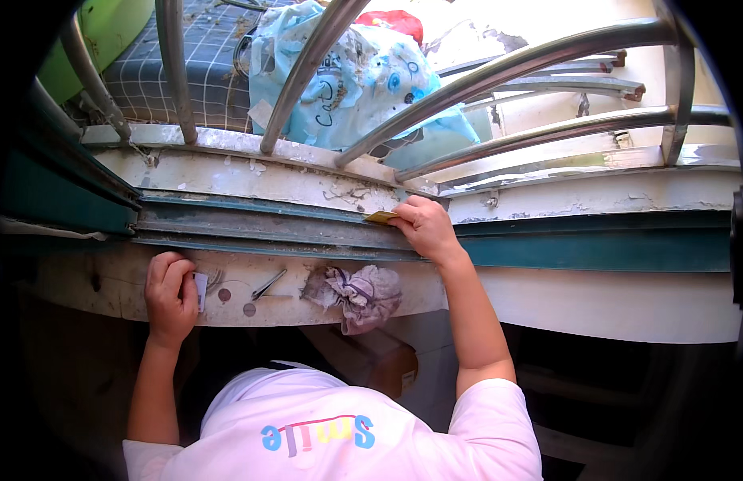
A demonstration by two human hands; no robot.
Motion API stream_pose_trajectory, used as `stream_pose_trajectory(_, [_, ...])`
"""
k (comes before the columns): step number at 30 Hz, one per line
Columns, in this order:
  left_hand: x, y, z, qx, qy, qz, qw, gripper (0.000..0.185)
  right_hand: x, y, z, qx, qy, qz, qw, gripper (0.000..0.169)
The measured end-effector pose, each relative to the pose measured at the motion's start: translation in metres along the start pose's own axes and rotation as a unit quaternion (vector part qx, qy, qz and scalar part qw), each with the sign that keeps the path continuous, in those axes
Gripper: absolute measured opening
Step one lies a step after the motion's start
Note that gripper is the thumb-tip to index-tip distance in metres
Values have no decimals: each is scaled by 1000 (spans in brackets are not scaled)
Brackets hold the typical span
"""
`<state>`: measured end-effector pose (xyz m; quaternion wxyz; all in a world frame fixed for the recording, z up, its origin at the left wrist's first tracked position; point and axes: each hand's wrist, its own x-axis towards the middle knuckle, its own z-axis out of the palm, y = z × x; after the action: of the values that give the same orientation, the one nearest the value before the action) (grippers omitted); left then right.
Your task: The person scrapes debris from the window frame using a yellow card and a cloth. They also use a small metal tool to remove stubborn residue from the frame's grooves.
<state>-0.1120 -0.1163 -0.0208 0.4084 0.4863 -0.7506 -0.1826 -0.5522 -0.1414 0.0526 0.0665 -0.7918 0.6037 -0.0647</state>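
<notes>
My right hand (428,227) pinches a thin yellowish card (380,216) at the green metal window track (269,229), over its outer edge. In my left hand (171,294), resting on the white sill (431,288), is a small white card (201,291) that the fingers partly cover. A crumpled, dirty cloth (362,294) lies on the sill between my hands, hanging a little over its front edge. To the left of the cloth, a nail clipper (269,285) sits near two dark round spots. Dirt and grit line the track.
Metal security bars (509,60) rise beyond the track. Outside them lie a blue plastic bag (347,90), a dark checked cushion-like item (173,78), a green object (106,42) and some metal bars (564,84). A brown cardboard box (389,361) stands below the sill.
</notes>
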Motion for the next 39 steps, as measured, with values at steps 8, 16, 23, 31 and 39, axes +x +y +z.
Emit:
stream_pose_trajectory(8, [2,-1,-1,-4,-11,4,1000,17,-15,-7,5,-6,112,12,994,7])
stream_pose_trajectory(16, [3,1,-2,-11,-10,3,1000,17,-23,-13,14,-85,92,-25,992,7])
stream_pose_trajectory(23, [4,2,-3,-20,-12,7,1000,16,-24,-18,17,-42,148,-12,988,9])
stream_pose_trajectory(31, [3,2,-4,-18,-12,6,1000,16,-21,-20,20,-35,137,-26,990,9])
stream_pose_trajectory(39, [2,0,-3,-21,-4,13,1000,16,-26,-26,15,-15,186,-11,982,6])
